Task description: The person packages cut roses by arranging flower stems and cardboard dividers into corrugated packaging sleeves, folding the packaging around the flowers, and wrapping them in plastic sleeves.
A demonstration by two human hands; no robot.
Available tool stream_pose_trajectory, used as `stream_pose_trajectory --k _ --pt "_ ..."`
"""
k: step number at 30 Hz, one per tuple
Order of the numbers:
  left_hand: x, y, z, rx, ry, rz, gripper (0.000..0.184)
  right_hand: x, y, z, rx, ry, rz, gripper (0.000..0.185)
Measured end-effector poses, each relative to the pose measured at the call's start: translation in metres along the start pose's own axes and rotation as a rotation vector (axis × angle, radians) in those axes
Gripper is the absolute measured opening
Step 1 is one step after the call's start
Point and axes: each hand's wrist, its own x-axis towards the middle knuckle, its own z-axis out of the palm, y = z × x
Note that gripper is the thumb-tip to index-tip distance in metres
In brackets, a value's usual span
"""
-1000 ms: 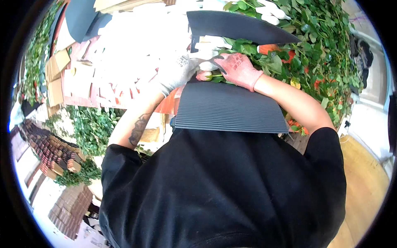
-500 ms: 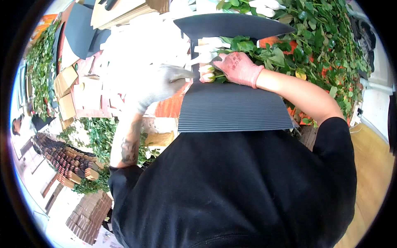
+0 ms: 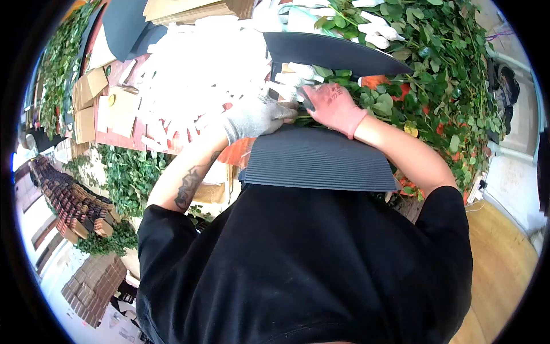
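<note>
My left hand (image 3: 260, 116), in a grey-white glove, reaches in from the left with its fingers closed at the rose heads, which it mostly hides. My right hand (image 3: 333, 108), in a pinkish-red glove with a dark thumb tip, is closed over the stems just below the heads. Both hands are close together above a black ribbed sheet (image 3: 321, 157). White-sleeved rose heads (image 3: 286, 90) lie just beyond my fingers, their leafy stems (image 3: 375, 103) running right. Behind them a black panel (image 3: 338, 51) curves upward.
A bright pile of white paper pieces (image 3: 200, 74) covers the table to the left, with cardboard pieces (image 3: 123, 106) beside it. Stacked cardboard (image 3: 200, 10) lies at the back. Dense rose foliage (image 3: 441, 74) fills the right. More white-sleeved heads (image 3: 378, 31) lie beyond the panel.
My left hand has moved right onto the rose heads and now covers the pale pink ones seen before. My right hand stays at the stems. The whole view has shifted slightly.
</note>
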Motion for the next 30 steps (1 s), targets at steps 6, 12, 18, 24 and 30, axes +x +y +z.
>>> stream_pose_trajectory --k 6,12,18,24,30 --pt "-0.002 0.001 0.002 0.014 0.019 -0.005 0.029 0.008 0.005 -0.006 -0.073 -0.256 0.138 0.041" --pt "-0.007 -0.001 -0.002 0.059 0.305 0.066 0.027 0.011 0.001 -0.001 -0.153 -0.229 0.044 0.021" --pt "0.016 -0.028 0.017 0.281 0.471 -0.093 0.024 0.012 0.001 0.001 -0.080 -0.209 0.099 0.015" --pt "0.008 -0.020 0.002 0.187 0.382 -0.157 0.017 0.006 0.004 0.006 -0.063 -0.114 0.093 0.014" --pt "-0.025 -0.038 -0.027 0.317 0.398 -0.355 0.020 0.006 0.005 0.004 -0.040 -0.155 0.090 0.020"
